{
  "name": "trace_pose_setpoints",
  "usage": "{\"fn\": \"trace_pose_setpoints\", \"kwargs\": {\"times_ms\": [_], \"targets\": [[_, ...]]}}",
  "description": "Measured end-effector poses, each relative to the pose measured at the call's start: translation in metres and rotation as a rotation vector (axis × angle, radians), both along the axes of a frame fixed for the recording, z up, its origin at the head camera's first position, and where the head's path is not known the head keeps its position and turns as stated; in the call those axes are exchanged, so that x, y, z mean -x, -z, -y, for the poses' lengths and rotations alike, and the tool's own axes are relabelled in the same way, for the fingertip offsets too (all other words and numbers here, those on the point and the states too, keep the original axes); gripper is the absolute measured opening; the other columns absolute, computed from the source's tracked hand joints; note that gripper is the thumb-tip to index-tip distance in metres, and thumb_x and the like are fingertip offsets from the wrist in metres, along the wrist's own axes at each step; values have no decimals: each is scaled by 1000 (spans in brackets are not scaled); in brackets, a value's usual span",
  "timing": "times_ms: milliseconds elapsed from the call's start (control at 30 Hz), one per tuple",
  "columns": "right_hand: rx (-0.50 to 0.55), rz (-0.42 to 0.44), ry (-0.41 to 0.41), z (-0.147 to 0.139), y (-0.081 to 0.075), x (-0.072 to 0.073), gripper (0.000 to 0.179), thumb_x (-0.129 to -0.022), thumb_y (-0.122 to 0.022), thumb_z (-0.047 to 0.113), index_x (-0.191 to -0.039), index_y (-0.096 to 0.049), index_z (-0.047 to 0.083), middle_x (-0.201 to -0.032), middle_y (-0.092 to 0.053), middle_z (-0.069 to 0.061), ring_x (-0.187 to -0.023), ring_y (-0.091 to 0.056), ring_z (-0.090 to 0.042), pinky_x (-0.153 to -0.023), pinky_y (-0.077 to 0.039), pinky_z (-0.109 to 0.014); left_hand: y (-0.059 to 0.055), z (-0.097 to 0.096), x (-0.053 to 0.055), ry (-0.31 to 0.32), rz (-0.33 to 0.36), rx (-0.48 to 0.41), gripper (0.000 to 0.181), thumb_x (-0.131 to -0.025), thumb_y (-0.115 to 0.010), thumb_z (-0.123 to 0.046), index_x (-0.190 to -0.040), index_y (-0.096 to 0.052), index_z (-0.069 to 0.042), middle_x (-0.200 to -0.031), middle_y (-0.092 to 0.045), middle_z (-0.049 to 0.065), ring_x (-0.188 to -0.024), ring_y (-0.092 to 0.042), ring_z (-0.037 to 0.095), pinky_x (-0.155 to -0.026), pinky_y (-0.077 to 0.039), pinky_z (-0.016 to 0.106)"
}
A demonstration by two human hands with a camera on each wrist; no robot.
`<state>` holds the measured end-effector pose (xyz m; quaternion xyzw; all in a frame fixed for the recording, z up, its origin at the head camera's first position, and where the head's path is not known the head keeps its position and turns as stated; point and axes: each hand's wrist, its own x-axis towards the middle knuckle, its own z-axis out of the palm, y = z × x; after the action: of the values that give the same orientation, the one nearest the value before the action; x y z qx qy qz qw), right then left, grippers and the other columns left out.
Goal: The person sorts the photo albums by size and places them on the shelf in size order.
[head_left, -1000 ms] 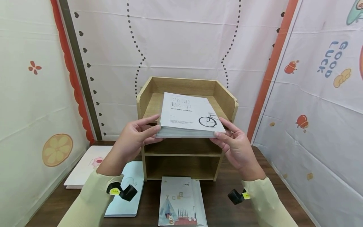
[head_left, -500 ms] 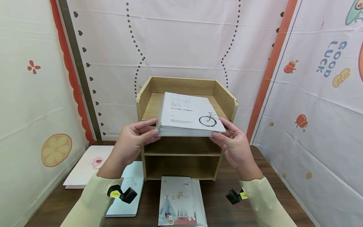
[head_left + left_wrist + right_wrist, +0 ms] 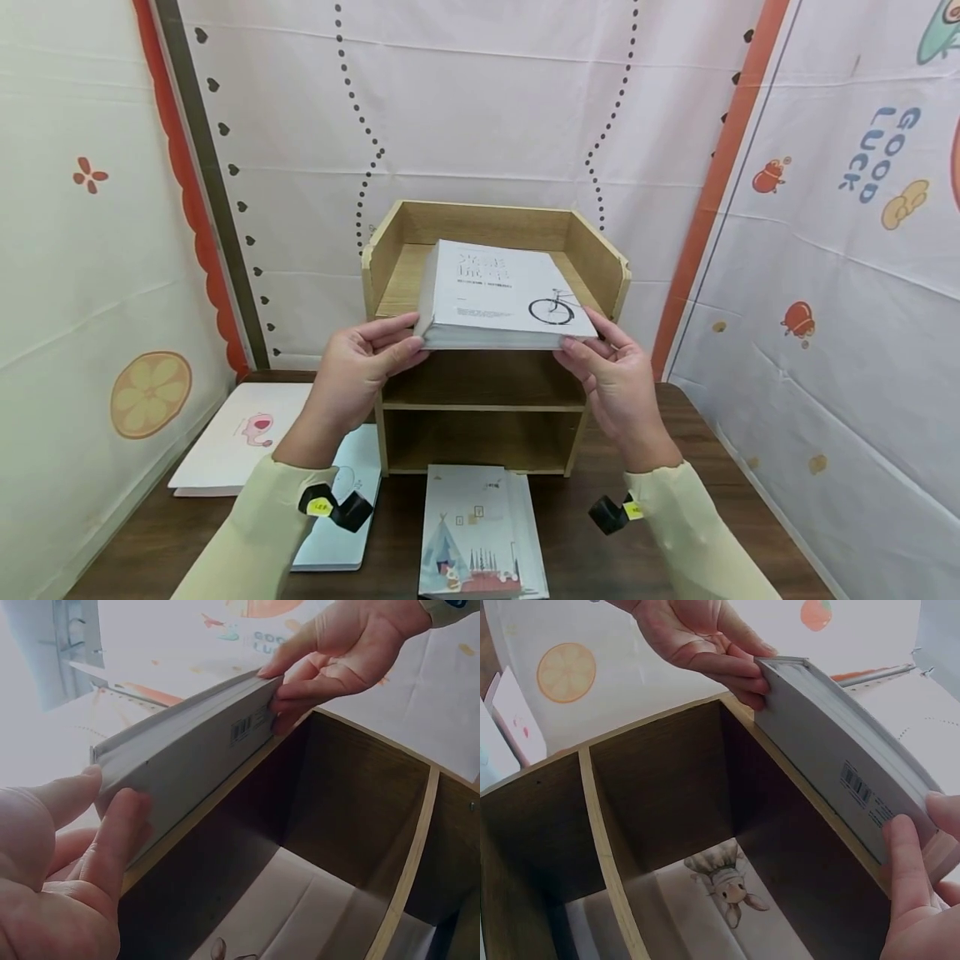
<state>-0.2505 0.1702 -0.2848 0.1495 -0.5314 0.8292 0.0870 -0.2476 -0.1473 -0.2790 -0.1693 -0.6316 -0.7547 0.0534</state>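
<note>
A thick white book (image 3: 502,287) with a bicycle drawn on its cover lies flat at the top tier of a small wooden shelf (image 3: 486,223). My left hand (image 3: 360,371) pinches its near left corner, thumb above and fingers below. At the near right corner, my right hand (image 3: 618,379) grips it the same way. In the left wrist view the book's barcoded underside (image 3: 202,750) shows close to the shelf's front edge; whether they touch I cannot tell. Its far end is over the top tier.
Two books with a tent picture (image 3: 472,533) lie on the dark wooden table (image 3: 585,542) before the shelf. To the left are a light blue notebook (image 3: 333,542) and a white one with a pink figure (image 3: 225,442). Printed cloth (image 3: 825,250) walls in the table.
The book has shifted slightly forward, away from me, over the top tier. Both hands have moved with it, and the forearms are a little closer together.
</note>
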Motion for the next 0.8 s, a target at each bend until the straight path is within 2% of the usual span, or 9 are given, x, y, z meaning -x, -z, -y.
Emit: {"fn": "trace_pose_setpoints", "kwargs": {"times_ms": [100,300,567,800], "targets": [[22,0,23,3,2,2,68,-90,-75,-1,-152,-46,1,-125,-72,-5,-106,-74,-15,-92,-60,-32,1,-1,2,-16,2,2,53,-93,-74,-4,-142,-56,5,-121,-72,4,-104,-74,11,-93,-59,29],[46,-2,63,7,3,8,53,-90,-76,1,-138,-56,-6,-115,-76,-7,-100,-76,-16,-91,-61,-35,2,-3,6,-43,-5,8,48,-95,-70,-3,-141,-57,5,-139,-61,16,-104,-74,11,-94,-59,28],[48,10,133,12,5,14,28,-86,-81,4,-113,-74,1,-104,-77,-8,-92,-77,-18,-88,-62,-37,3,-6,9,-89,-24,22,45,-95,-71,-4,-138,-61,3,-139,-62,20,-99,-76,13,-91,-59,29],[46,17,132,12,6,18,22,-86,-80,5,-107,-75,2,-97,-76,-7,-88,-77,-18,-87,-62,-37,3,-8,10,-118,-29,16,43,-95,-71,-4,-136,-62,4,-136,-63,21,-98,-77,13,-92,-59,31]]}}
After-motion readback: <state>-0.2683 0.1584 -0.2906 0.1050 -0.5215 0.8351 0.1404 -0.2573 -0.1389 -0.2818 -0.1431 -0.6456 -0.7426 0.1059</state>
